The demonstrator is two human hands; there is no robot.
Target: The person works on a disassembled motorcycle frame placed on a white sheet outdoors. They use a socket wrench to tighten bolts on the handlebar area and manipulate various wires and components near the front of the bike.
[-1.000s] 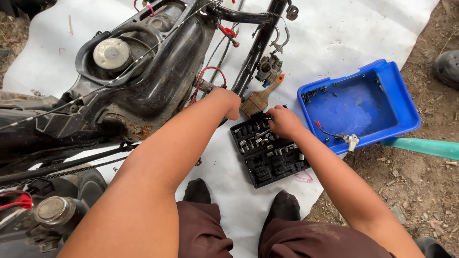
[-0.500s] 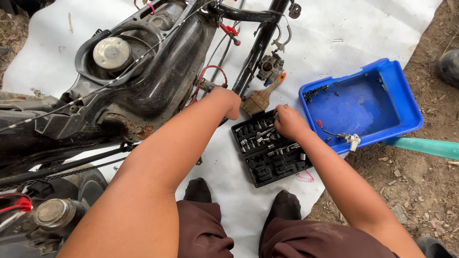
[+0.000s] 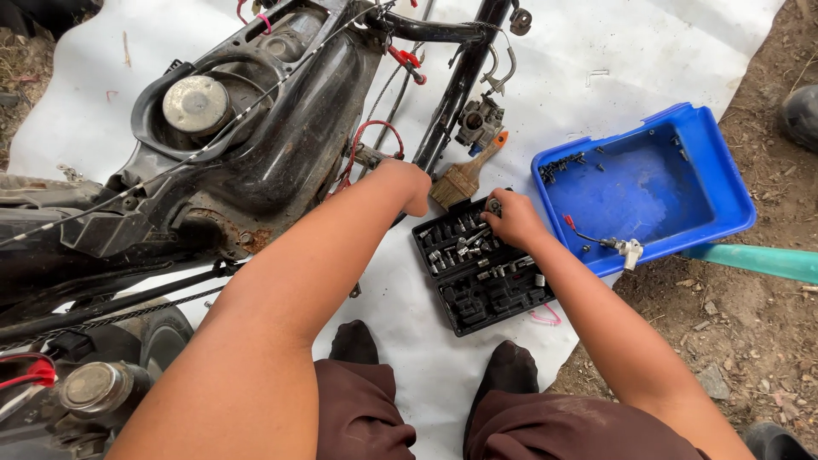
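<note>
My left hand (image 3: 407, 183) rests closed against the black motorcycle frame tube (image 3: 452, 94), beside red wiring. My right hand (image 3: 509, 220) is over the far corner of an open black socket set case (image 3: 481, 277) and pinches a small dark socket. The case lies on the white sheet (image 3: 409, 315) and holds several metal sockets and bits. A paintbrush with an orange handle (image 3: 464, 175) lies just beyond the case, between my two hands.
A blue plastic tray (image 3: 648, 183) with several small bolts and a tool at its near rim sits to the right. A stripped motorcycle body (image 3: 256, 145) fills the left. A carburettor (image 3: 477, 123) hangs by the frame. A teal pipe (image 3: 758, 260) lies on dirt at right.
My right hand has slid left along the case's far edge toward the brush and closed on a small socket. My left hand has stayed at the frame.
</note>
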